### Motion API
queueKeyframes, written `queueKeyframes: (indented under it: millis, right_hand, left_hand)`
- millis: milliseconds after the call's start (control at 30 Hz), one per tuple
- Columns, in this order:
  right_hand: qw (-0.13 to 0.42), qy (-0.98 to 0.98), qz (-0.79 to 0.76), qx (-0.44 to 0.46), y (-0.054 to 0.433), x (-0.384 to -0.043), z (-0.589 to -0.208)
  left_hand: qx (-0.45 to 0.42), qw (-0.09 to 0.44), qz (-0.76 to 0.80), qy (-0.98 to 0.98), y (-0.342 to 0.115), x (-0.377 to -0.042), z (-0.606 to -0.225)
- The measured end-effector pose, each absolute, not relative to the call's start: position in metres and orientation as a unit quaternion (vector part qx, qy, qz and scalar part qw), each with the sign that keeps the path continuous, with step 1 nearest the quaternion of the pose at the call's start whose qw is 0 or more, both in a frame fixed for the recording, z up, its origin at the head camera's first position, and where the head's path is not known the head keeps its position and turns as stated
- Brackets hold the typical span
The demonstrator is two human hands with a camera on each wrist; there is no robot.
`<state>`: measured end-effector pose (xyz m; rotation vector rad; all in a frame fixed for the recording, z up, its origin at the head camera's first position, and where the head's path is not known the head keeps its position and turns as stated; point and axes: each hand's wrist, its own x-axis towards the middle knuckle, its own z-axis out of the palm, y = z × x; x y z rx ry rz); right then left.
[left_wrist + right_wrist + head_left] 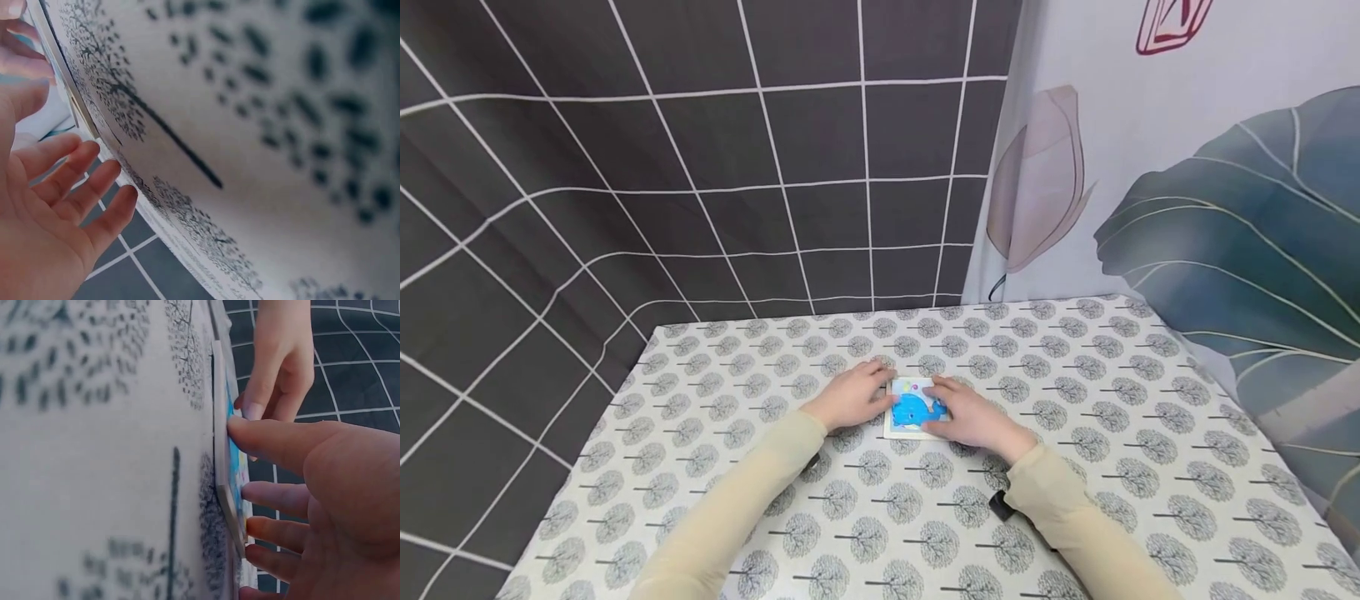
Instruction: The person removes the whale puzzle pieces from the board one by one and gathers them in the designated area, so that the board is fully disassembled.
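A small square board (pixel 912 408) with a blue whale picture and a pale rim lies flat on the patterned cloth, between both hands. At its left edge is the left hand (pixel 852 397), thumb and a finger touching the board. The left wrist view shows that hand's (pixel 56 219) fingers spread and loosely bent. From the right, the right hand (pixel 976 418) rests its thumb and fingertips on the picture around the whale's tail. In the right wrist view the right hand's (pixel 312 487) fingers are fairly straight on the board's face (pixel 234 469); fingers partly cover the picture.
A white cloth (pixel 850 500) printed with grey trees covers the table. Behind it and at left hangs a dark curtain with white grid lines (pixel 820 142). A pale curtain with large leaves (pixel 1247 208) hangs at right. A black strap (pixel 1002 505) shows by the right wrist.
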<state>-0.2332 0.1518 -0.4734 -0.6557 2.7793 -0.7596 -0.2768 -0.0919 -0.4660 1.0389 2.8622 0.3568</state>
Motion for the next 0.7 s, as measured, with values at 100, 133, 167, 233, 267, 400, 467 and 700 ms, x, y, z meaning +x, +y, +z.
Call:
queueKeyframes:
  millis: [100,133,167,233,267,400,467,700]
  right_hand:
    - [0.083,0.94,-0.244,-0.225,0.1499,-0.2356,-0.4722]
    - [0.082,0.941,-0.241,-0.225,0.1492,-0.2364,-0.4716]
    - [0.08,0.941,-0.238,-0.226,0.1486,-0.2371,-0.4708]
    - [0.079,0.943,-0.232,-0.224,0.148,-0.2381,-0.4692]
    - [0.08,0.944,-0.23,-0.223,0.1477,-0.2383,-0.4688]
    - [0.087,0.947,-0.222,-0.213,0.1466,-0.2383,-0.4677]
    - [0.087,0.948,-0.222,-0.212,0.1454,-0.2384,-0.4683]
    - [0.079,0.949,-0.223,-0.211,0.1457,-0.2387,-0.4698]
  left_hand:
    - [0.339,0.048,0.119,0.932,-0.0925,-0.2763,-0.466]
    - [0.341,0.049,0.12,0.931,-0.0924,-0.2764,-0.4659]
    - [0.343,0.05,0.121,0.93,-0.0923,-0.2766,-0.4658]
    - [0.346,0.051,0.122,0.929,-0.0915,-0.2771,-0.4657]
    - [0.347,0.051,0.119,0.929,-0.091,-0.2773,-0.466]
    - [0.343,0.052,0.114,0.931,-0.0898,-0.2782,-0.4673]
    - [0.339,0.05,0.115,0.932,-0.0899,-0.2783,-0.4681]
    - [0.341,0.043,0.136,0.929,-0.0883,-0.2782,-0.4697]
